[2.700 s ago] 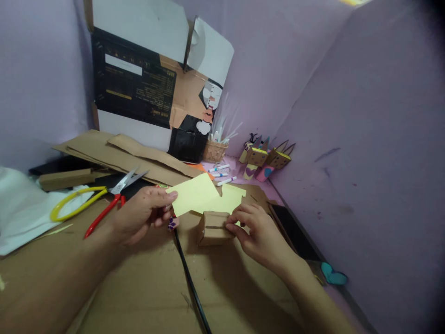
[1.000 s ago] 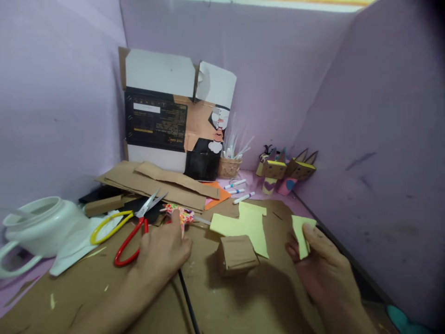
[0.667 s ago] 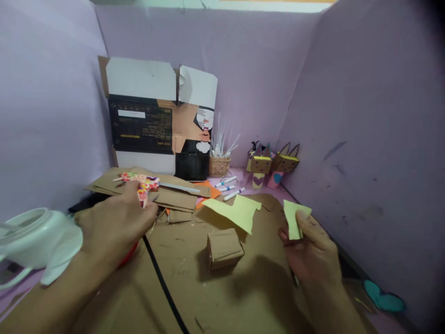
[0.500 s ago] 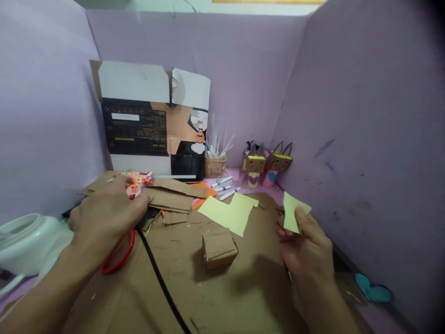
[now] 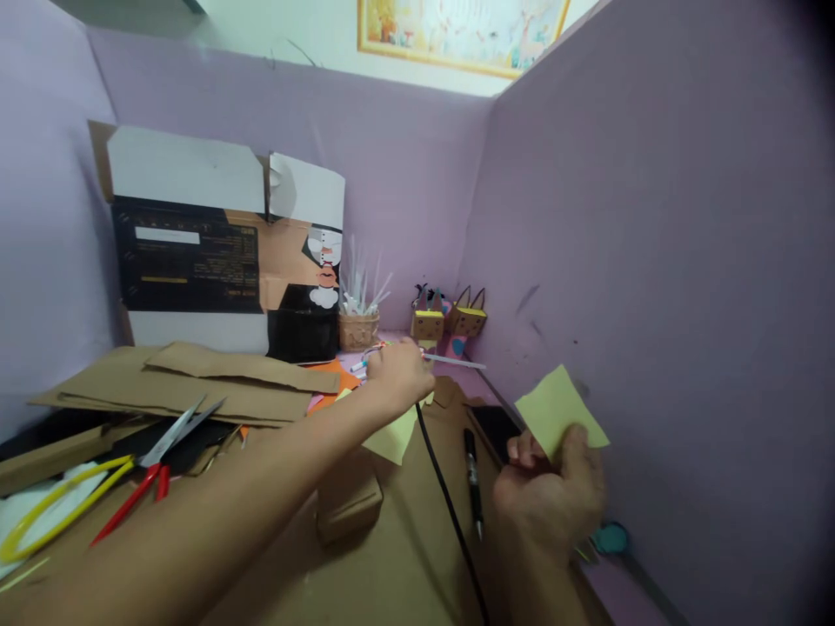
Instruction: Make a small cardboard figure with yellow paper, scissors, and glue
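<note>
My left hand [image 5: 399, 378] is closed around a hot glue gun [image 5: 373, 349], mostly hidden by the fingers. From it a translucent glue stick [image 5: 460, 362] points right, and its black cord [image 5: 450, 500] trails down across the cardboard. Between thumb and fingers, my right hand [image 5: 554, 491] pinches a small piece of yellow paper [image 5: 561, 410], raised above the work surface. Under my left forearm sits a small cardboard box [image 5: 350, 502], partly covered. A larger yellow paper sheet [image 5: 393, 437] lies behind it, also partly hidden by the left arm.
At left lie red-handled scissors [image 5: 156, 461], a yellow-handled tool [image 5: 69, 504] and cardboard strips [image 5: 196, 396]. A black pen [image 5: 473, 482] and dark flat object [image 5: 497, 426] are near my right hand. Behind stand a basket of glue sticks [image 5: 358, 332], cardboard figures [image 5: 429, 325] and an unfolded carton [image 5: 189, 261].
My left hand has moved right from the cardboard strips with the glue gun, its cord following. The yellow piece has turned in my right hand. The view has swung right and up.
</note>
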Demonstrator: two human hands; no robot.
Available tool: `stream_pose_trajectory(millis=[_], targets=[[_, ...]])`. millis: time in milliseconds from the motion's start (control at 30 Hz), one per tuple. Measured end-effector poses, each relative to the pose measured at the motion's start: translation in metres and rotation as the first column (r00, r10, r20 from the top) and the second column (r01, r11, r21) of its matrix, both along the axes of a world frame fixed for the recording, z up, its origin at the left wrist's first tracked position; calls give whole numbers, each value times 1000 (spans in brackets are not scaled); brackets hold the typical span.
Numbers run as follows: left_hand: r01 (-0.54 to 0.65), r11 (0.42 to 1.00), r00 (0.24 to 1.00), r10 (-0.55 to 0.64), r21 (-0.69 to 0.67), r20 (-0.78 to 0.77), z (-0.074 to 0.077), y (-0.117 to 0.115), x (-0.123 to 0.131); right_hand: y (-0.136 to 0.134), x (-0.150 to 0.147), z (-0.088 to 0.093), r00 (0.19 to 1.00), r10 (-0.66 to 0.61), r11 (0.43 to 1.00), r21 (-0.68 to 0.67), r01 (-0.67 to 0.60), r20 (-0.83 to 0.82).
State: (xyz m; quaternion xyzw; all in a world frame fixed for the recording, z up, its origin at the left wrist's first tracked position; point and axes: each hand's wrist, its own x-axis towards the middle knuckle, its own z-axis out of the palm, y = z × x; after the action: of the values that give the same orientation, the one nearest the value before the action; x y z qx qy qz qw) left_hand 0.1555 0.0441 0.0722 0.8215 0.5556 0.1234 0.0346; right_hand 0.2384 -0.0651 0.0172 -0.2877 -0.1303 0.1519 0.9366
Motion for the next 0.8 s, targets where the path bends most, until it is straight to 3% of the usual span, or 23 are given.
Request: stream_pose_trajectory(millis=[167,333,433,533,633,733,800], targets=[[37,995,999,-41,-98,-32,-27,30,30,-2,1,2,1000,19,1000,23,-19,1],[40,984,995,-56,-174,-88,-57,44,38,-1,-3,2,999,46,999,8,-46,11],[56,979,990,-80,-198,-112,-62,49,40,1,-5,1,999,44,999,-22,-44,-22],[87,978,989,-108,-187,-102,-46,48,37,3,-6,-2,998,64,996,-55,-65,-14],[111,987,992,-116,-114,-44,-11,42,13,6,-7,-5,988,152,982,-120,-148,21],[92,995,995,-93,32,39,26,27,-43,7,-11,-8,965,260,949,-193,-249,33],[22,978,984,-59,206,171,38,13,-95,9,-16,-10,957,288,931,-239,-274,27]])
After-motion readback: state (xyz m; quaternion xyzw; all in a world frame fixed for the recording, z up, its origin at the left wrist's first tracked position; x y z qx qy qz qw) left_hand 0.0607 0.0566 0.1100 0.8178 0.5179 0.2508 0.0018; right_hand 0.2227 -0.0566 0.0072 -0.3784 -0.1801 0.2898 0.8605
